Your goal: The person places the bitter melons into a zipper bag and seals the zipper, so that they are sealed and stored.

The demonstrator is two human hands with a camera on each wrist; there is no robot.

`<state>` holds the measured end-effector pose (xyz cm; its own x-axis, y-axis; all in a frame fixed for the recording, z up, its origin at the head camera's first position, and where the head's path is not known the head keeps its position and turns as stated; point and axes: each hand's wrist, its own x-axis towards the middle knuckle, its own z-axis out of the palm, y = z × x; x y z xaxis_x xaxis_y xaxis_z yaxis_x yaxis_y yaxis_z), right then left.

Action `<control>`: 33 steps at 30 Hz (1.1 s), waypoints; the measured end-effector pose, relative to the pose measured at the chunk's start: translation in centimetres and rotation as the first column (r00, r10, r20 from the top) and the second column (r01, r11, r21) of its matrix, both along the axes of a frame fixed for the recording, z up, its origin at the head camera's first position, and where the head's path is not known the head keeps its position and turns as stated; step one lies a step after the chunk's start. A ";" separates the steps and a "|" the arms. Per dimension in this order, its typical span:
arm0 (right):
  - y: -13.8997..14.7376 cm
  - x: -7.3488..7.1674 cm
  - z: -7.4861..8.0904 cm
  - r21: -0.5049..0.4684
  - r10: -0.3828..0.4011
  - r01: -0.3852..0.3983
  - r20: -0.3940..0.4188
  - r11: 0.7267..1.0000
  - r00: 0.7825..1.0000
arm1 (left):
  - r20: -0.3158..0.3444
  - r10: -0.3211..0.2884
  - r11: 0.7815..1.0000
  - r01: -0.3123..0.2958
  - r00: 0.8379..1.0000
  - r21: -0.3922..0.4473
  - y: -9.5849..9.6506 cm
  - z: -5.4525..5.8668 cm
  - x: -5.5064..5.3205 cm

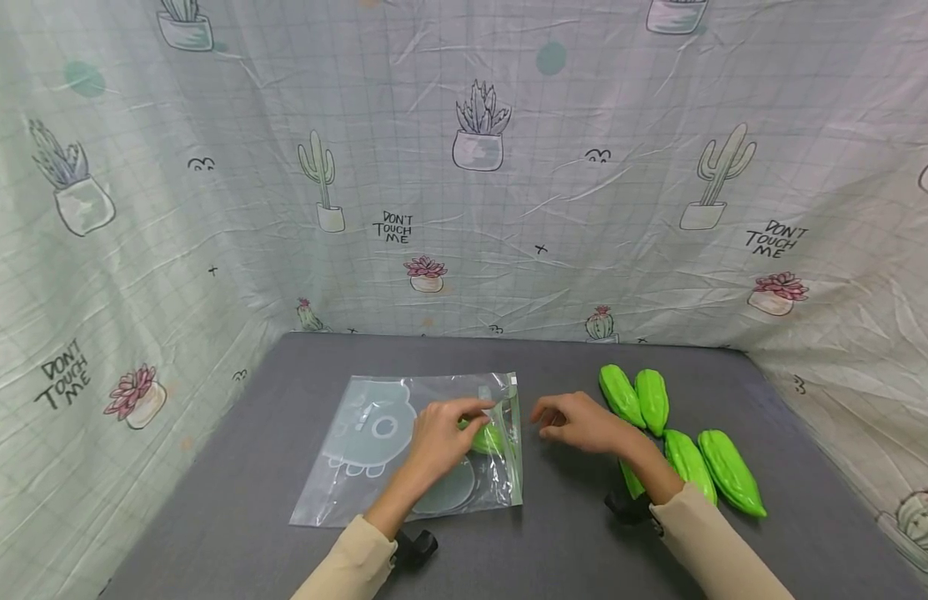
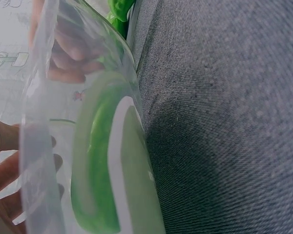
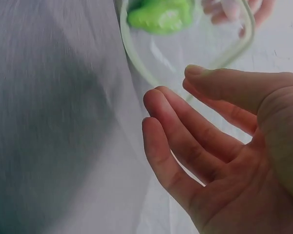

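Note:
A clear zip bag [image 1: 336, 500] printed with a pale cartoon animal lies on the dark table, its green-edged mouth facing right. My left hand [image 1: 439, 437] pinches the bag's upper film near that mouth, and the mouth stands apart in the right wrist view. Inside the bag, just past the mouth, lies a bright green bitter gourd [image 1: 488, 439], its near end behind my left fingers. My right hand [image 1: 582, 422] hovers right of the mouth, fingers loosely bent and holding nothing. In the right wrist view its fingertips [image 3: 154, 100] point toward the bag's rim [image 3: 249, 34].
Several more green bitter gourds lie on the right: a pair [image 1: 651, 400] at the back, another pair with one gourd [image 1: 732, 472] farthest right, and one [image 1: 630, 479] partly under my right forearm. A cactus-print cloth [image 1: 539, 192] hangs around the table [image 1: 231, 508].

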<state>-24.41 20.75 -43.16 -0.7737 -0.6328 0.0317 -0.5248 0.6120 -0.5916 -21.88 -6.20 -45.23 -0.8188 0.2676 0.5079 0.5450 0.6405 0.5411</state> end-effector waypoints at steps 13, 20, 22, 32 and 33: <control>6.6 1.2 3.5 0.041 -0.096 0.097 -0.021 0.994 0.995 | -0.006 -0.005 1.000 0.005 1.000 0.000 0.1 -0.2 0.0; 10.1 1.4 4.3 0.092 -0.213 0.217 -0.054 0.972 0.976 | -0.004 -0.006 1.000 0.006 1.000 0.002 0.1 -0.2 -0.1; 10.9 1.3 4.2 0.105 -0.236 0.242 -0.069 0.965 0.969 | 0.001 -0.002 1.000 0.002 1.000 -0.003 0.1 -0.3 -0.1; 14.2 -0.3 3.4 0.111 -0.358 0.368 -0.098 0.923 0.928 | -0.010 -0.008 1.000 0.008 1.000 -0.009 0.0 -0.5 -0.3; 14.4 -0.5 3.3 0.114 -0.372 0.380 -0.087 0.918 0.924 | -0.007 -0.008 1.000 0.008 1.000 -0.011 0.0 -0.5 -0.3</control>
